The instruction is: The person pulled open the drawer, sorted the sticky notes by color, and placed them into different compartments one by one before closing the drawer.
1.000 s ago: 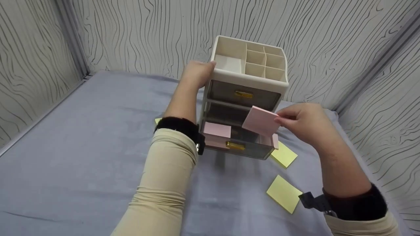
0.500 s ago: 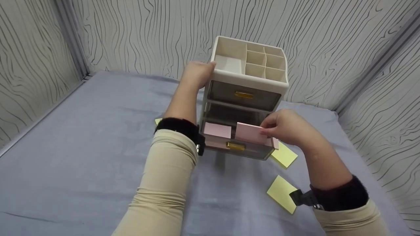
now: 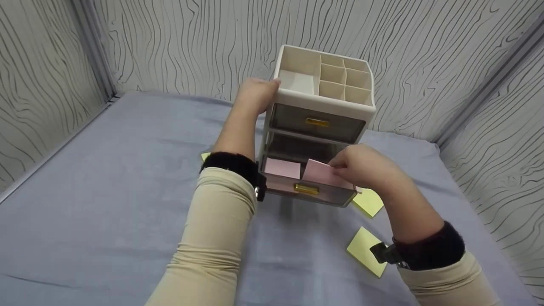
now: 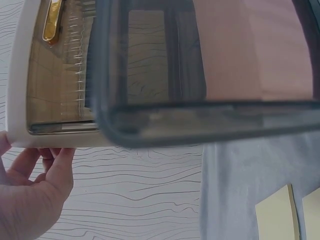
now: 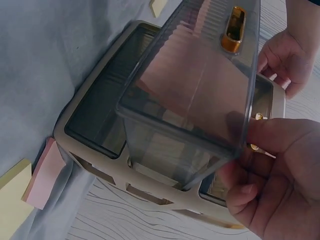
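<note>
Two hands were seen mid-frame: the left hand point(image 3: 255, 95) gripped the organizer point(image 3: 325, 91), the right hand point(image 3: 361, 165) pinched a pink pad point(image 3: 318, 173) inside the open drawer point(image 3: 308, 187).

Pink sticky pad point(image 3: 319, 173) tilted in open smoky drawer point(image 3: 310, 191), cream organizer point(image 3: 323, 106)

Grey table point(image 3: 106, 182), organizer point(image 3: 323, 102), yellow notes point(image 3: 366, 250)

My left hand point(image 3: 255, 95) grips organizer point(image 3: 323, 102) top corner; my right hand point(image 3: 361, 165) holds pink pad point(image 3: 318, 173) in open drawer point(image 3: 310, 187).
</note>
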Motion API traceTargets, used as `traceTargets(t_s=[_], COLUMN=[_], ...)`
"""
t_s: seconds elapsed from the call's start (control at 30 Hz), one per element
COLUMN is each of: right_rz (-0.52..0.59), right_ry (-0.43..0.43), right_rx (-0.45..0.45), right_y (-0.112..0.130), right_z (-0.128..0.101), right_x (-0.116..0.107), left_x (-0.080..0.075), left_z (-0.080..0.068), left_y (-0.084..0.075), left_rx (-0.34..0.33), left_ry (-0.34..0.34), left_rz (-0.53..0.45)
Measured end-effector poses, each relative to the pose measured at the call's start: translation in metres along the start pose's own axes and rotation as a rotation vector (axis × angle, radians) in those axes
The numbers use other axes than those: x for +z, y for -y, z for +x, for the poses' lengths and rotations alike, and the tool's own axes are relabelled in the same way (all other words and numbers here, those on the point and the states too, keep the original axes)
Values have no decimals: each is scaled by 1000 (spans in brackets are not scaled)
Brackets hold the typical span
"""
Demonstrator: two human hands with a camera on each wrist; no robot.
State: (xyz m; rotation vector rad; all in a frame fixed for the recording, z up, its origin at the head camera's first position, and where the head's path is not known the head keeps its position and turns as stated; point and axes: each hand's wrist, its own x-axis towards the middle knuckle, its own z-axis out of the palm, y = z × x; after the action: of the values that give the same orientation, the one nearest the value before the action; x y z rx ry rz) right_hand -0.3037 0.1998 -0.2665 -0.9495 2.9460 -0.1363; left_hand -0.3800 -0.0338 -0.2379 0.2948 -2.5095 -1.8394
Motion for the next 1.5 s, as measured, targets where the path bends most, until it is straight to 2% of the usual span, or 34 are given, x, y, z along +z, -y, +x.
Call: traceTargets(t_s=[0.13,0.23,0.53,0.8,1.17,1.37,1.5], right_rz=[-105,-166,-257,-479,-530,-462,-396], right_ry=[-20,-30,-55,-29,-28,-35,-4], right_rx=[2,45,67,47,17,0,1], right_y=[2,3,2,2,1,-2,-6], right_z=[7,11,18,24,30,30,30], right_x=[4,8,17,23,37,36,34], left_x=[-1,-1,-1,-2,0,0,0], left_z=[0,0,-1,-1,0,0,0], left_y=[0,0,-1,-1,-1,-1,-2], left_rx=[-7,-5,-14,-21,-11,-9,-13], left_ry=[0,-1,17,18,-2,-5,0], left_rz=[6,15,10,22,44,45,45])
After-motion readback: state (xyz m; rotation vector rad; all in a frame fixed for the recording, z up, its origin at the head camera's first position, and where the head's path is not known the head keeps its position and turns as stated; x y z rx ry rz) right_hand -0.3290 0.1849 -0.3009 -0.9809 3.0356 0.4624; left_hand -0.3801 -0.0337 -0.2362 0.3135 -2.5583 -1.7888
